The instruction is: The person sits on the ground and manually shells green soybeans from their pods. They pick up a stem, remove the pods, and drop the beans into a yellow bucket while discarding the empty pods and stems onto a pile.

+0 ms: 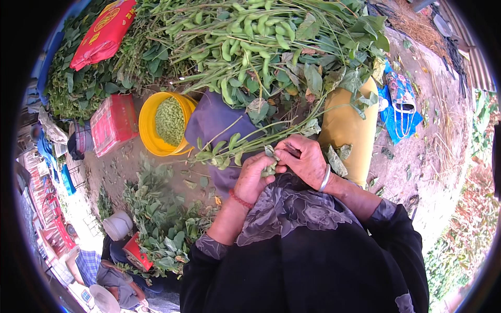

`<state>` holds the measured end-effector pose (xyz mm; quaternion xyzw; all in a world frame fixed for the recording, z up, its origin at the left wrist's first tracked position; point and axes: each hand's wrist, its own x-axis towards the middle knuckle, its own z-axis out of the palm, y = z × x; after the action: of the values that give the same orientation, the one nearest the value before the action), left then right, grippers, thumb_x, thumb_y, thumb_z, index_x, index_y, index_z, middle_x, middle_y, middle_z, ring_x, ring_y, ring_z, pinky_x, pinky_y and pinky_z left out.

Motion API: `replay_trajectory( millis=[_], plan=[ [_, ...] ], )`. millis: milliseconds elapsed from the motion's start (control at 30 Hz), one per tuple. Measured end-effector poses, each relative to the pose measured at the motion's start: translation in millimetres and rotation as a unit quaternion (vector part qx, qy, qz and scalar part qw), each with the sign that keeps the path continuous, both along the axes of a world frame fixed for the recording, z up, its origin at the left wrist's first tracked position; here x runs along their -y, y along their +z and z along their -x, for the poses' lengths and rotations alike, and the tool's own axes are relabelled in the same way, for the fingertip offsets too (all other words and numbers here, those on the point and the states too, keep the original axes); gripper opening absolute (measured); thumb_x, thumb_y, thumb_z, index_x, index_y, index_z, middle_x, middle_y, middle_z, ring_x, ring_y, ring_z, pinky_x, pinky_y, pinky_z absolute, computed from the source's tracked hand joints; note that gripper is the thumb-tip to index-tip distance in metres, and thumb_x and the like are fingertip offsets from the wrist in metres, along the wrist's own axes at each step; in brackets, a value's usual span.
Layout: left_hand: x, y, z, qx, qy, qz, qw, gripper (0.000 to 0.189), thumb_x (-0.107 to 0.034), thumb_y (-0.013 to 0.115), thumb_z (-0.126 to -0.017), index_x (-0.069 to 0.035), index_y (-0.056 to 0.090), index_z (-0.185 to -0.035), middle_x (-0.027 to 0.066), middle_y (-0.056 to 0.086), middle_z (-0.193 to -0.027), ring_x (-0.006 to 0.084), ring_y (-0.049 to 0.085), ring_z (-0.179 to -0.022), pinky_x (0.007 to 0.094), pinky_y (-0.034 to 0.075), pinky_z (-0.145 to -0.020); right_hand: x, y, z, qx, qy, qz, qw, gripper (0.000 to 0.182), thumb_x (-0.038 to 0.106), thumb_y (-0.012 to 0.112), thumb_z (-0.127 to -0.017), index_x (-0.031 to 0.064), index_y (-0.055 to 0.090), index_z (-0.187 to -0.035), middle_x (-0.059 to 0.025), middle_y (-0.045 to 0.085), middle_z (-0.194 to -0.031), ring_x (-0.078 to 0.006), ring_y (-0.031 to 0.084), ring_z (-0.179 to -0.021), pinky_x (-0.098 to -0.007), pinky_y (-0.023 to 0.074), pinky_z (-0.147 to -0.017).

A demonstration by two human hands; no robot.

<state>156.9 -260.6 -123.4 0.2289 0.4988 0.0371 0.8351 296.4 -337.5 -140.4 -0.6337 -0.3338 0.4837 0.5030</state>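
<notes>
My left hand [254,178], with a red beaded bracelet at its wrist, is curled around several green soybean pods [269,169] above my lap. Close against it, my right hand [303,158] wears a silver bangle; its thumb and fingers are bent together at a small leaf and the pods. What else lies inside its fingers is hidden. A cut soybean stalk with pods [231,150] lies across my knees, just beyond both hands. Left of my purple-clad leg stands a yellow bucket [145,124], partly filled with loose green pods or beans [170,121].
A large heap of soybean plants [250,43] spreads ahead, with a red bag [103,35] on it. A red box [114,124] stands left of the bucket. Blue plastic and a patterned bag [401,92] lie right. Leafy plants [168,223] and another person [119,287] are at lower left.
</notes>
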Motion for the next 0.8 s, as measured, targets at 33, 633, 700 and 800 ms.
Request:
replay_trajectory(
  millis=[33, 633, 700, 800],
  plan=[
    [1.4, -2.9, 1.6, 0.001, 0.003, 0.001, 1.0, 0.018, -0.014, 0.051, -0.083, -0.005, 0.058, -0.098, 0.0022, 0.06, -0.083, 0.01, 0.06, -0.072, 0.0161, 0.039, -0.049, 1.2, -3.8, 0.4, -0.038, -0.023, -0.001, 0.999, 0.01, 0.006, 0.063, -0.08, -0.0034, 0.06, -0.083, -0.0088, 0.057, -0.072, -0.0149, 0.056, -0.065, -0.0271, 0.045, -0.059],
    [-6.4, -14.9, 22.1, 0.183, 0.041, 0.094, 0.978, 0.011, -0.013, 0.052, -0.073, -0.006, 0.052, -0.081, 0.0119, 0.055, -0.085, 0.0158, 0.053, -0.068, 0.0188, 0.033, -0.043, -26.3, -46.8, 7.5, -0.079, 0.075, -0.054, 0.993, 0.023, -0.002, 0.057, -0.083, 0.0004, 0.06, -0.106, -0.0043, 0.049, -0.104, -0.011, 0.053, -0.091, -0.0248, 0.0446, -0.079],
    [-6.3, -12.1, 19.9, 0.18, 0.035, 0.082, 0.98, 0.011, -0.013, 0.052, -0.071, -0.006, 0.051, -0.08, 0.0115, 0.054, -0.083, 0.0153, 0.05, -0.065, 0.0188, 0.032, -0.042, -27.0, -42.6, 10.8, -0.172, 0.074, -0.06, 0.981, 0.019, -0.004, 0.054, -0.084, -0.0014, 0.059, -0.103, -0.0036, 0.052, -0.104, -0.0097, 0.054, -0.091, -0.0243, 0.0448, -0.079],
    [-5.6, -11.0, 17.9, 0.183, 0.004, 0.047, 0.982, 0.012, -0.013, 0.052, -0.07, -0.006, 0.05, -0.08, 0.0106, 0.051, -0.082, 0.0144, 0.046, -0.06, 0.0188, 0.03, -0.04, -25.6, -54.6, 16.6, -0.199, 0.079, -0.072, 0.974, 0.021, -0.005, 0.057, -0.082, -0.0011, 0.059, -0.102, -0.0047, 0.052, -0.108, -0.0131, 0.056, -0.093, -0.0264, 0.0459, -0.081]
  ],
)
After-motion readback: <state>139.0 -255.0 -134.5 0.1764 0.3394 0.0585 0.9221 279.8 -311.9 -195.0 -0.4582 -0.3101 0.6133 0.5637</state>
